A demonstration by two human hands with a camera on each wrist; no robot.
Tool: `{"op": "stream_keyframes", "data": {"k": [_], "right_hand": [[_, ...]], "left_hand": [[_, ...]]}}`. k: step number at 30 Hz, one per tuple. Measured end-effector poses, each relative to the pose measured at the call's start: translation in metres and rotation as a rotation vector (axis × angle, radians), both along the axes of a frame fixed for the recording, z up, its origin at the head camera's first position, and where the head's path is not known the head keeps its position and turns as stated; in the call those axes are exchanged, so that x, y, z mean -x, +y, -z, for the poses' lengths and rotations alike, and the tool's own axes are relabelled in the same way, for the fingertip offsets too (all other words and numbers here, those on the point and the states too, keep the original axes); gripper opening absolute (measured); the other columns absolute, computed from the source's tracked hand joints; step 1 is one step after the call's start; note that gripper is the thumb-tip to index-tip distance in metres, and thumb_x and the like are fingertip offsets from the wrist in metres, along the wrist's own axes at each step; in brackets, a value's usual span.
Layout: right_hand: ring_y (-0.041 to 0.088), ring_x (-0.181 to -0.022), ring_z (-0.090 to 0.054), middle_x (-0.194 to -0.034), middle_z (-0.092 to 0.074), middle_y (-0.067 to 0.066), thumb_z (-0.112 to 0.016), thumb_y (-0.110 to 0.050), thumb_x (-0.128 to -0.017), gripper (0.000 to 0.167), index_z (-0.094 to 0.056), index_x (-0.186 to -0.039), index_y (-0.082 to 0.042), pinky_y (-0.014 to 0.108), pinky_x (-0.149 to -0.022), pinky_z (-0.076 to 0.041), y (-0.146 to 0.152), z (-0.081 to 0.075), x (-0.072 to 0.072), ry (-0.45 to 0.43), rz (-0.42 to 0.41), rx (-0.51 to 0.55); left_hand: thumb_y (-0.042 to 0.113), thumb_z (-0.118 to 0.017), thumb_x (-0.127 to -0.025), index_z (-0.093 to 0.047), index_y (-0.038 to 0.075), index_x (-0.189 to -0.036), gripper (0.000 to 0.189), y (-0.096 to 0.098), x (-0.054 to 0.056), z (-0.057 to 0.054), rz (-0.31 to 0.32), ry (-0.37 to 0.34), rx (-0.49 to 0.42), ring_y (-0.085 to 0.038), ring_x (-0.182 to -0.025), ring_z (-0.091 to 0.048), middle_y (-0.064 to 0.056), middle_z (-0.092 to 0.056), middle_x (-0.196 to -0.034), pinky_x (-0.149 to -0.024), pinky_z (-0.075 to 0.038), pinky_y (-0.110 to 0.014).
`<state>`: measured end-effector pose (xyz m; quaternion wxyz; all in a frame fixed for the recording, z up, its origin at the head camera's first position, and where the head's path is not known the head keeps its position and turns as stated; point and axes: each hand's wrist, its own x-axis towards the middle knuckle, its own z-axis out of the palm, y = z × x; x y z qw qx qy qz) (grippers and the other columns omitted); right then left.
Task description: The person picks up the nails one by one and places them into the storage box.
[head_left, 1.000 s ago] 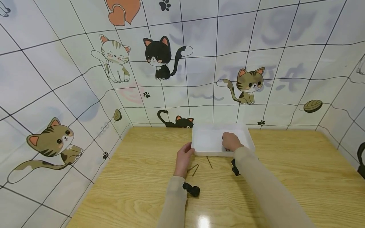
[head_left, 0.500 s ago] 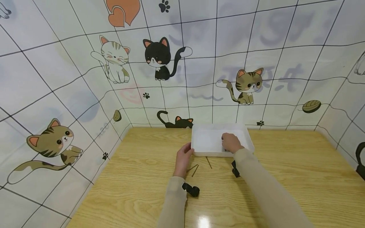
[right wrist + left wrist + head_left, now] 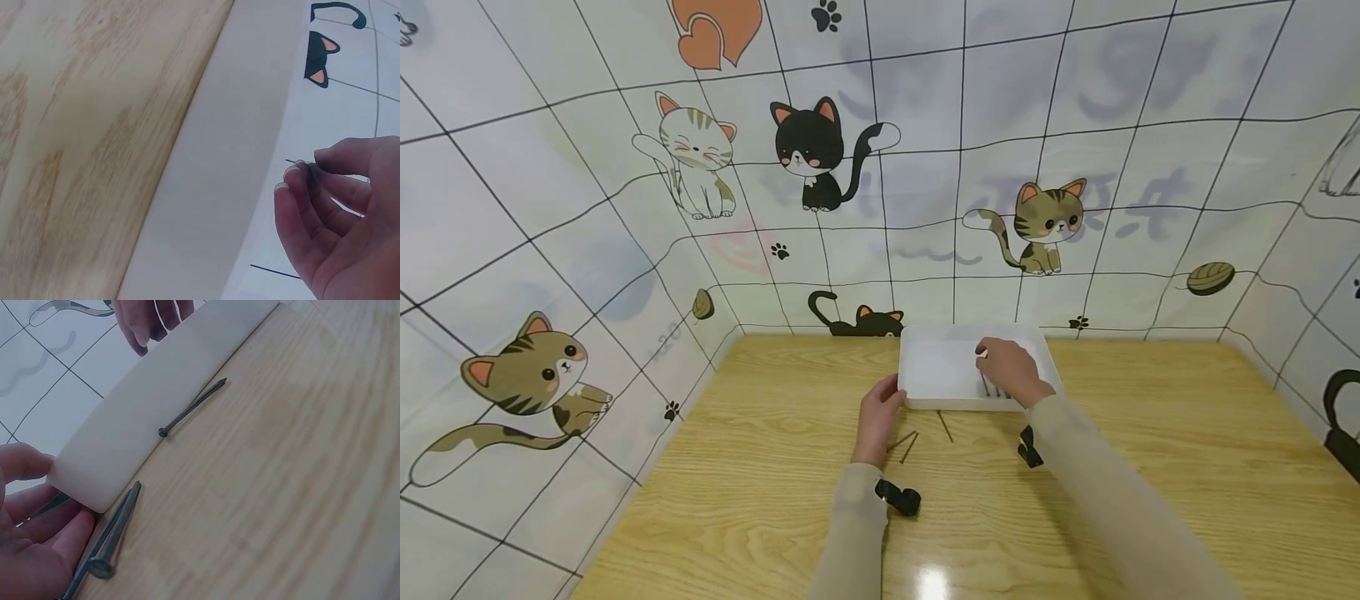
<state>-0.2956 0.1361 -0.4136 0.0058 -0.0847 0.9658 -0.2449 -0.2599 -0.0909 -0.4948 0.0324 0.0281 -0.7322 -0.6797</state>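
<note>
A shallow white tray (image 3: 940,403) stands at the back of the wooden table. At its near left corner, my left hand (image 3: 877,419) holds the wall between thumb and fingers; the left wrist view shows fingertips against that corner. My right hand (image 3: 1011,368) is over the tray's right half, fingers loosely bent, thumb near the fingertips. No thing shows between them in the right wrist view. Several nails (image 3: 985,384) lie in the tray under it, partly hidden. In front of the tray are a single nail (image 3: 192,408) and two crossed nails (image 3: 115,534) beside my left hand.
The table (image 3: 760,500) has pale wood grain and reaches the wall covering (image 3: 925,192), printed with cats and grid lines. A black wrist camera (image 3: 898,498) sits on my left sleeve, another camera (image 3: 1029,447) by the right one.
My right hand has risen a little from the tray floor, and its fingers have loosened, baring more of the nails below. The left hand stays at the tray corner. The head view has shifted slightly.
</note>
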Motion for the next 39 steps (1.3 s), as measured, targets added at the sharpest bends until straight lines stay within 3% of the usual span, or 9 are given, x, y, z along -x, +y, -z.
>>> {"op": "stream_keyframes", "data": {"k": [11, 17, 21, 23, 25, 28, 29, 39], "right_hand": [[0.013, -0.051, -0.051, -0.093, -0.062, 0.007, -0.048, -0.021, -0.090, 0.030, -0.057, -0.115, -0.009, 0.028, -0.044, -0.040, -0.011, -0.012, -0.025, 0.072, -0.018, 0.078], [0.014, -0.060, -0.053, -0.093, -0.062, 0.005, -0.048, -0.024, -0.090, 0.029, -0.059, -0.114, -0.011, 0.030, -0.049, -0.042, -0.015, -0.014, -0.037, 0.110, -0.023, 0.131], [0.016, -0.069, -0.057, -0.090, -0.063, 0.004, -0.048, -0.024, -0.090, 0.028, -0.060, -0.112, -0.011, 0.045, -0.078, -0.042, -0.018, -0.011, -0.045, 0.156, -0.035, 0.185], [0.018, -0.073, -0.058, -0.089, -0.063, 0.003, -0.048, -0.023, -0.090, 0.027, -0.061, -0.111, -0.011, 0.047, -0.081, -0.040, -0.020, -0.007, -0.049, 0.171, -0.043, 0.215], [0.017, -0.075, -0.058, -0.088, -0.063, 0.002, -0.049, -0.023, -0.090, 0.027, -0.061, -0.111, -0.011, 0.045, -0.080, -0.042, -0.022, -0.002, -0.054, 0.178, -0.048, 0.244], [0.015, -0.074, -0.057, -0.086, -0.062, 0.000, -0.050, -0.024, -0.090, 0.027, -0.060, -0.112, -0.011, 0.033, -0.059, -0.046, -0.025, 0.004, -0.058, 0.163, -0.049, 0.305], [0.014, -0.073, -0.056, -0.085, -0.061, -0.001, -0.050, -0.025, -0.090, 0.027, -0.060, -0.112, -0.012, 0.031, -0.058, -0.045, -0.026, 0.006, -0.060, 0.158, -0.046, 0.323], [0.014, -0.076, -0.057, -0.085, -0.062, -0.002, -0.052, -0.025, -0.090, 0.024, -0.062, -0.108, -0.013, 0.034, -0.065, -0.046, -0.029, 0.013, -0.072, 0.171, -0.032, 0.412]], "left_hand": [[0.021, -0.057, -0.087, -0.053, 0.016, -0.125, 0.039, 0.001, -0.001, -0.002, -0.004, -0.020, -0.006, -0.014, -0.112, -0.047, 0.003, -0.054, -0.120, -0.095, -0.036, -0.035], [0.022, -0.058, -0.086, -0.054, 0.019, -0.123, 0.038, 0.002, 0.000, -0.002, -0.009, -0.030, -0.007, -0.013, -0.111, -0.047, 0.005, -0.055, -0.118, -0.094, -0.036, -0.035], [0.022, -0.058, -0.086, -0.054, 0.019, -0.124, 0.038, 0.002, 0.001, -0.003, -0.012, -0.034, -0.008, -0.012, -0.111, -0.047, 0.005, -0.055, -0.119, -0.094, -0.036, -0.034], [0.022, -0.058, -0.086, -0.054, 0.018, -0.124, 0.038, 0.002, 0.001, -0.002, -0.016, -0.039, -0.001, -0.012, -0.112, -0.047, 0.005, -0.055, -0.119, -0.095, -0.036, -0.034], [0.022, -0.058, -0.086, -0.054, 0.018, -0.124, 0.038, 0.002, 0.001, -0.002, -0.019, -0.039, 0.007, -0.013, -0.112, -0.047, 0.005, -0.055, -0.119, -0.095, -0.036, -0.035], [0.022, -0.058, -0.086, -0.054, 0.018, -0.124, 0.039, 0.002, 0.001, -0.002, -0.019, -0.041, 0.009, -0.013, -0.112, -0.047, 0.005, -0.055, -0.118, -0.095, -0.036, -0.035], [0.022, -0.058, -0.085, -0.054, 0.018, -0.124, 0.039, 0.002, 0.001, -0.002, -0.018, -0.043, 0.012, -0.012, -0.112, -0.047, 0.006, -0.055, -0.118, -0.095, -0.036, -0.034], [0.021, -0.057, -0.086, -0.053, 0.016, -0.125, 0.039, 0.002, -0.001, -0.001, -0.013, -0.022, 0.003, -0.013, -0.112, -0.047, 0.002, -0.054, -0.121, -0.095, -0.035, -0.035]]}}
